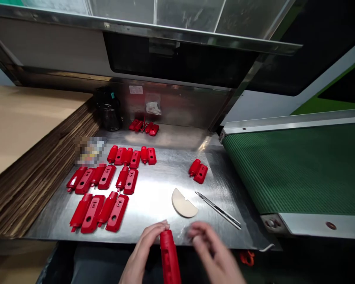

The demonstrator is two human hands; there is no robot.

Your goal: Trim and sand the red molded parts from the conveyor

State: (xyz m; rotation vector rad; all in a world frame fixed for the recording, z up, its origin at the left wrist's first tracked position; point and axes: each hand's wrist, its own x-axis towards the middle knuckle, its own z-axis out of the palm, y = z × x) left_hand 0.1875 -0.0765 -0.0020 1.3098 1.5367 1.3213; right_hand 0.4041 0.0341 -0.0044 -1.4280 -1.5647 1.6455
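Red part point(170, 258) gripped in left hand point(142, 252); right hand point(211, 250) half-curled, free. Half-disc point(183, 205), knife point(220, 212) just beyond on desk point(154, 189); conveyor belt point(301, 169) at right.

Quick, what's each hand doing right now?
Left hand: closed around a red plastic piece.
Right hand: blurry, fingers bent, apart from that piece; can't tell if it's open or closed.

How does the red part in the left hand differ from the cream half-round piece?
The red part is long and narrow; the cream piece is a notched half disc. The red part is bright red, the cream piece pale. The left hand holds the red part, while the cream piece lies on the metal table.
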